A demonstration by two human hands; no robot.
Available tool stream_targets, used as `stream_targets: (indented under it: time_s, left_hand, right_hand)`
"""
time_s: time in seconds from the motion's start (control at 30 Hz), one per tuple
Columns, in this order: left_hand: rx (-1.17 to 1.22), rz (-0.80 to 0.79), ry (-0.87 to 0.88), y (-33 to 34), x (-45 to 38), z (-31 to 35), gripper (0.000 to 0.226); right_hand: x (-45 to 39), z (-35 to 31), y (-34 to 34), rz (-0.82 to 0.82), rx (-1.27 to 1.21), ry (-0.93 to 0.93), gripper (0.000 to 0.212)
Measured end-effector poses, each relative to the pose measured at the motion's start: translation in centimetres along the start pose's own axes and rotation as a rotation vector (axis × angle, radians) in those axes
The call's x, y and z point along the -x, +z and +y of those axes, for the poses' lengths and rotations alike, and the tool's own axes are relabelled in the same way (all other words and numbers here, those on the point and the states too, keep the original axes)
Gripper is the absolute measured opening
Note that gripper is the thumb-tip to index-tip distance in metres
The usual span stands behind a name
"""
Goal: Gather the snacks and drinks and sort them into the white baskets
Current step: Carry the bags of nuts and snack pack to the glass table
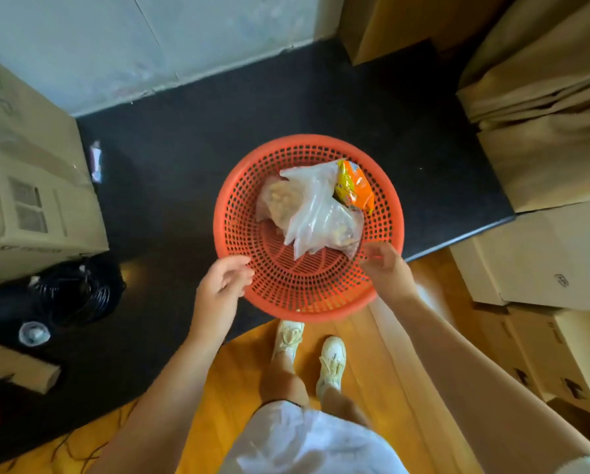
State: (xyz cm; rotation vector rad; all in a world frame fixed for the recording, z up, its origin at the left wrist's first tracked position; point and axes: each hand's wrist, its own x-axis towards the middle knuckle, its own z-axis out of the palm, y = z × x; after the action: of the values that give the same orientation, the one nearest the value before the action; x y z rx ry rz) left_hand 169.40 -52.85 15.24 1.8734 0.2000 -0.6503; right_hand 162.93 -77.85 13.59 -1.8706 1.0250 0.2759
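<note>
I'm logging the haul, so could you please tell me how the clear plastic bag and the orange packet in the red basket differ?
The clear plastic bag is see-through, showing pale snacks inside; the orange packet is opaque and printed in orange and yellow. The bag is larger and spreads across the basket's middle; the packet sits tucked at the far right side, partly under the bag. Both lie inside the red basket.

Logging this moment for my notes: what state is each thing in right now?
Round red perforated plastic basket: held up above the floor, partly filled.
Clear plastic bags of snacks: lying in the basket, overlapping.
Orange and yellow snack packet: in the basket, against its far wall.
Left hand: open, at the basket rim.
Right hand: gripping the basket rim.
</note>
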Motion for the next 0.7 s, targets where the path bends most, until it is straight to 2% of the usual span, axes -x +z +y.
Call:
stream_targets:
  time_s: [0.07, 0.2, 0.3, 0.4, 0.5, 0.57, 0.7]
  left_hand:
    - [-0.22, -0.103, 0.129, 1.1, -4.2, 1.1, 0.028]
    - [-0.645, -0.183, 0.336, 2.6, -11.7, 1.6, 0.057]
    - [-0.85, -0.206, 0.471, 3.2, -15.3, 1.2, 0.078]
    - [-1.037, -0.307, 0.573, 3.8, -17.7, 0.7, 0.094]
    - [-1.056, -0.374, 0.569, 4.5, -18.9, 0.5, 0.108]
    - [-1.034, -0.35, 0.559, 5.1, -19.1, 0.3, 0.107]
    - [-1.043, -0.234, 0.585, 6.0, -19.0, -0.4, 0.076]
  right_hand:
    - [-2.3, -0.6, 1.1, -0.024, 0.151, -0.09, 0.039]
    - [-5.7, -0.5, 2.6, -0.075, 0.339, -0.193, 0.061]
    - [-6.8, -0.1, 3.3, -0.068, 0.386, -0.219, 0.071]
    - [-7.4, 0.6, 3.7, -0.035, 0.428, -0.242, 0.078]
    - [-7.7, 1.1, 3.9, -0.005, 0.467, -0.278, 0.082]
    - [-8.1, 1.4, 4.0, -0.001, 0.488, -0.308, 0.085]
    - [-8.9, 1.8, 3.9, -0.048, 0.495, -0.318, 0.089]
